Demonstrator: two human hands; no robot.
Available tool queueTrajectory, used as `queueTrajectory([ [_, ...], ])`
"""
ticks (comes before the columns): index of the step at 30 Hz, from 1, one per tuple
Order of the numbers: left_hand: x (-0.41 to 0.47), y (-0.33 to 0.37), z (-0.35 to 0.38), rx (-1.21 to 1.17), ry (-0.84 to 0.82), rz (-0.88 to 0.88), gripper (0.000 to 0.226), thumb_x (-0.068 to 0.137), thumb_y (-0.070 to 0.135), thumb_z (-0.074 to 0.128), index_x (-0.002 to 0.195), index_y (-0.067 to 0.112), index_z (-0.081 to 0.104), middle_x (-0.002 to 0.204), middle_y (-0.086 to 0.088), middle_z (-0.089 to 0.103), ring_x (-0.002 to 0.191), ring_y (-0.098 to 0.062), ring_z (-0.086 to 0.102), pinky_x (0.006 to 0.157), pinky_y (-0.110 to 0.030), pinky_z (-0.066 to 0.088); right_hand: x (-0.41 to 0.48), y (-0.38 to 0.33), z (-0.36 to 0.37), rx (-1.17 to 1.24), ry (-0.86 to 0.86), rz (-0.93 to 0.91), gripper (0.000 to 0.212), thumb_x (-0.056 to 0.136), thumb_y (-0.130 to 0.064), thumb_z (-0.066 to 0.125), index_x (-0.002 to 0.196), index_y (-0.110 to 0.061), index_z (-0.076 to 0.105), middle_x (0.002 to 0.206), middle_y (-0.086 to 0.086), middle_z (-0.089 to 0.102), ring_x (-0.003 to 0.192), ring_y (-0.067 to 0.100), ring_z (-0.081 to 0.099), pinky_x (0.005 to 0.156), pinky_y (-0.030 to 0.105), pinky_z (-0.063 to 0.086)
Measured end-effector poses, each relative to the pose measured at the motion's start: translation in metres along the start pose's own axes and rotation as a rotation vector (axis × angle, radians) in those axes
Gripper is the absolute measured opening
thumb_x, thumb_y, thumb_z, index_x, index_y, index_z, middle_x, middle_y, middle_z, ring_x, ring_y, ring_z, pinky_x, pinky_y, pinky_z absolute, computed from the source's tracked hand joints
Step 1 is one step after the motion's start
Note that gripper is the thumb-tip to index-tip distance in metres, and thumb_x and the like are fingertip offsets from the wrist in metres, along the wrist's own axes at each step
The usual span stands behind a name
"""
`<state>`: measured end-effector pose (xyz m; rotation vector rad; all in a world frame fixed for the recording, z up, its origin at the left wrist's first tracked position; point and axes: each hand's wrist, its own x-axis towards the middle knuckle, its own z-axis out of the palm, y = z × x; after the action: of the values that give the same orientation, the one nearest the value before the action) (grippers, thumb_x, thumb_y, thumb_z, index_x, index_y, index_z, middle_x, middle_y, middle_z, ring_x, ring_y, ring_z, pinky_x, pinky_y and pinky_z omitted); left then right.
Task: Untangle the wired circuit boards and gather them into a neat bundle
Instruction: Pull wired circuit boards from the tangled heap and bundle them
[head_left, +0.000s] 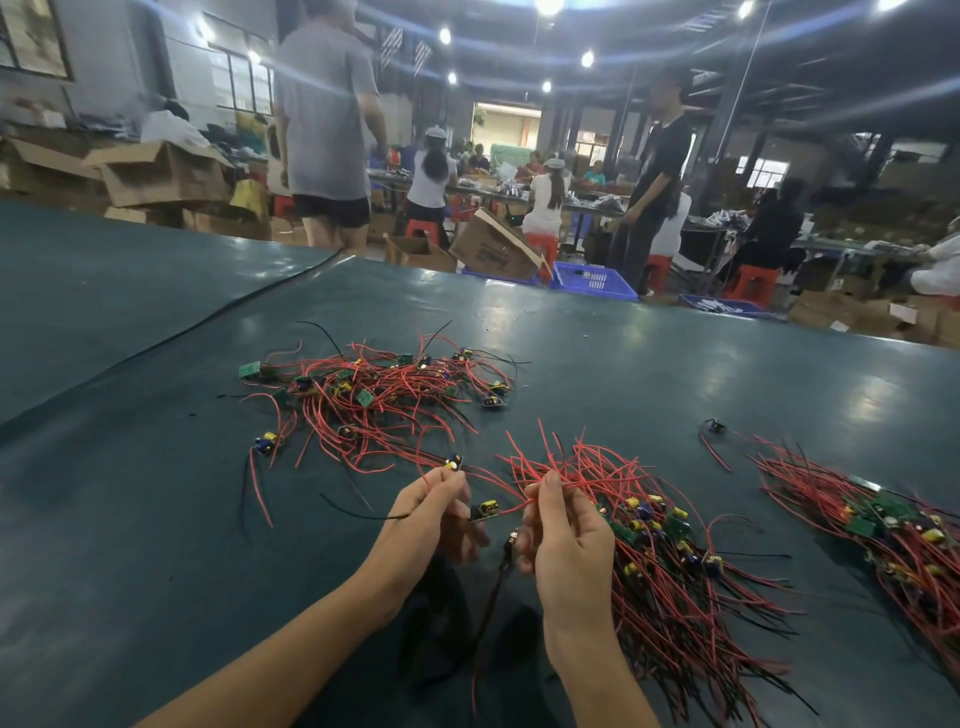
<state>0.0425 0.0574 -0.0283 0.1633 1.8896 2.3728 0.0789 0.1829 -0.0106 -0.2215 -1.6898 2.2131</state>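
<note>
Separation step, judging by the grips: one wired board (484, 510) hanging between left hand (434, 512) and right hand (563, 535), both curled, each pinching red leads. Next, probably: drawing it free and laying it onto the gathered bundle (670, 551) beside the right hand. In the way: leads trailing toward the tangled heap (374, 395) farther up the table (130, 467). Second bundle (883, 525) off right.

- Dim hall; round ceiling lamps (549, 5) flare into streaks.
- Pale glare on the green table (675, 364) near its far edge.
- Edges bend; background slightly soft.
</note>
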Motion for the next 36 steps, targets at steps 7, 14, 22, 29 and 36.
queueTrajectory([
  [7, -0.0077, 0.0029, 0.0052, 0.117, -0.251, 0.014, 0.050, 0.092, 0.043, 0.052, 0.069, 0.002, 0.070, 0.068, -0.014, 0.069, 0.053, -0.014, 0.060, 0.056, -0.019, 0.048, 0.0005, 0.0027, -0.0012, -0.068, 0.052, -0.049, 0.027, 0.093, -0.031, 0.061, 0.073, -0.016, 0.070, 0.052, -0.007, 0.051, 0.048, 0.005, 0.045, 0.045, 0.017, 0.039],
  [14, -0.0035, 0.0018, 0.0046, 0.025, -0.193, -0.013, 0.040, 0.082, 0.044, 0.060, 0.074, 0.006, 0.069, 0.065, -0.012, 0.066, 0.054, -0.015, 0.059, 0.055, -0.020, 0.047, -0.0053, 0.0064, 0.0069, -0.194, -0.064, -0.092, 0.029, 0.090, -0.018, 0.069, 0.066, -0.030, 0.078, 0.074, -0.006, 0.076, 0.070, 0.002, 0.070, 0.061, 0.012, 0.051],
  [22, -0.0019, 0.0003, 0.0050, 0.007, -0.189, -0.012, 0.046, 0.078, 0.041, 0.062, 0.088, -0.002, 0.073, 0.068, -0.010, 0.066, 0.057, -0.014, 0.060, 0.056, -0.021, 0.048, -0.0042, 0.0079, 0.0051, -0.223, -0.078, -0.038, 0.031, 0.096, -0.027, 0.060, 0.073, -0.021, 0.080, 0.074, 0.000, 0.076, 0.075, 0.014, 0.072, 0.072, 0.024, 0.058],
  [29, -0.0016, -0.0033, 0.0066, 0.010, -0.183, 0.015, 0.038, 0.077, 0.042, 0.063, 0.095, 0.012, 0.078, 0.059, -0.005, 0.063, 0.051, -0.011, 0.057, 0.053, -0.019, 0.046, -0.0042, 0.0079, 0.0046, -0.260, -0.088, -0.006, 0.041, 0.102, -0.026, 0.048, 0.074, -0.026, 0.078, 0.079, -0.001, 0.076, 0.079, 0.013, 0.072, 0.077, 0.031, 0.058],
  [36, -0.0028, -0.0015, 0.0074, -0.043, -0.174, 0.001, 0.043, 0.084, 0.035, 0.059, 0.090, -0.007, 0.069, 0.061, -0.007, 0.063, 0.051, -0.012, 0.058, 0.052, -0.019, 0.046, -0.0087, 0.0078, 0.0082, -0.243, -0.116, -0.020, 0.040, 0.101, -0.025, 0.052, 0.071, -0.031, 0.078, 0.077, -0.001, 0.076, 0.077, 0.012, 0.072, 0.068, 0.018, 0.055],
])
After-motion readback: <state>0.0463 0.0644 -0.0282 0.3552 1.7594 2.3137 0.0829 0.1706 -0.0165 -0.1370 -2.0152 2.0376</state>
